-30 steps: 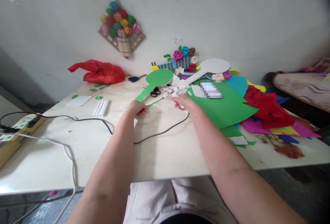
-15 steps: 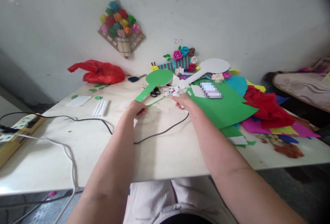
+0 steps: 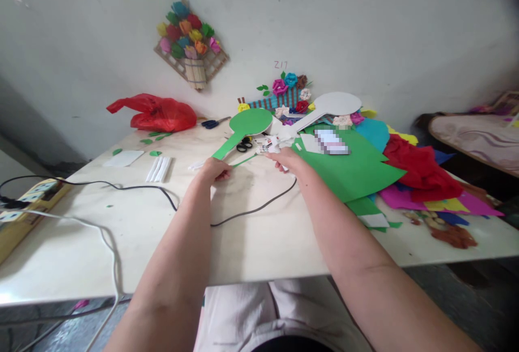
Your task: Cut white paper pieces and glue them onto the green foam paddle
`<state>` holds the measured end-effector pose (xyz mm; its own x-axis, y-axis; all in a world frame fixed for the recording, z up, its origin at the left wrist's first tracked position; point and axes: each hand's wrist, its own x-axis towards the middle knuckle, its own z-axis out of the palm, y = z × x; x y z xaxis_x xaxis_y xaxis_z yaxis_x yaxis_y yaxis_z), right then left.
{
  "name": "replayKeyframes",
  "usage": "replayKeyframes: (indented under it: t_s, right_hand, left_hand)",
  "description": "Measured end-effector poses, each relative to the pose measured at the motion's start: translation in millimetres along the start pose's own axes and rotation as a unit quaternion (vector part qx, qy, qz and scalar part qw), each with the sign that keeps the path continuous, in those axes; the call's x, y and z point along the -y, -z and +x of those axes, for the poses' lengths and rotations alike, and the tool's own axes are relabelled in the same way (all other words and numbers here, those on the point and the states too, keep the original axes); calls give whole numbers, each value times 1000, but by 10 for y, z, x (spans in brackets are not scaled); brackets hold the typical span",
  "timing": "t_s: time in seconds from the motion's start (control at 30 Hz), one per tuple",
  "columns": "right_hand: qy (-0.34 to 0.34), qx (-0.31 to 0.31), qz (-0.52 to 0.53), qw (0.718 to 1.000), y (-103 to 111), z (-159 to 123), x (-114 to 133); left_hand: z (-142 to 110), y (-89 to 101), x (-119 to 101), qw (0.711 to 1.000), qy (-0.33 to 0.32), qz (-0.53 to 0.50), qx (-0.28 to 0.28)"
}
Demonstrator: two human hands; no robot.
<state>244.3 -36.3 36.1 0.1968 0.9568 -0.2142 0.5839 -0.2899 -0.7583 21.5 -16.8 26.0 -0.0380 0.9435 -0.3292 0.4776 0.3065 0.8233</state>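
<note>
My left hand [image 3: 218,170] is closed on one end of a thin green paper strip [image 3: 244,161]. The strip slants up to the right across the table. My right hand [image 3: 287,160] is closed round a white hot glue gun [image 3: 274,145], mostly covered by the fingers, with a black cord [image 3: 259,211] running from below the hand. Its front lies close to the strip's far end; whether they touch I cannot tell. Just beyond my left hand is a green paddle-shaped cutout [image 3: 250,122]. Black-handled scissors [image 3: 244,145] lie between the hands, farther back.
White glue sticks [image 3: 159,170], a power strip [image 3: 32,206] and a red plastic bag [image 3: 164,114] are at left. Dark blue scissors [image 3: 214,123] lie behind. At right are green sheets [image 3: 344,176], a phone [image 3: 332,141], a white paddle-shaped cutout [image 3: 338,103] and red crepe paper [image 3: 421,171].
My right hand and the glue gun have shifted very slightly, first right, then back left. The strip's far end has moved a little with them. My left hand has stayed put.
</note>
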Motion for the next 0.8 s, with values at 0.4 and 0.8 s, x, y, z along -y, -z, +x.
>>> replayKeyframes:
  t_s: [0.4,0.8]
  right_hand:
    - [0,-28,-27,999,19,70,-16]
    - [5,-7,-5,1000,34,-20,28]
  left_hand:
    - [6,-2,8,1000,-9,0,-1]
    - [26,-5,16,1000,-5,0,0]
